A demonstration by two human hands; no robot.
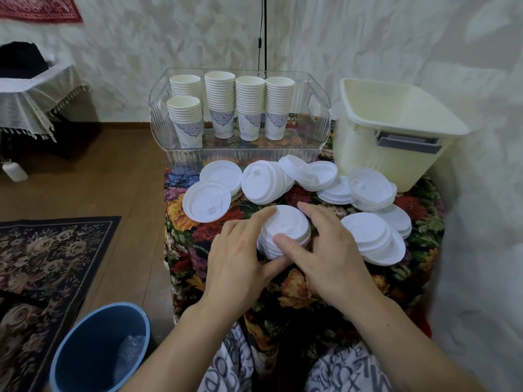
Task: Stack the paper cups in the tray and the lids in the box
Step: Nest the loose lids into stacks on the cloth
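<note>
Surface: a floral tablecloth is spread under scattered lids (white).
Room: wooden floor, patterned rug, blue bin.
Grip: a lid stack is clasped by left hand and right hand.

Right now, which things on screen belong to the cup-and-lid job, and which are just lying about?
Job:
- cup stacks in clear tray
- cream box
- lid stack held by left hand and right hand
- loose lids on floral cloth

Lying about:
- blue bin
- rug
- side table
</note>
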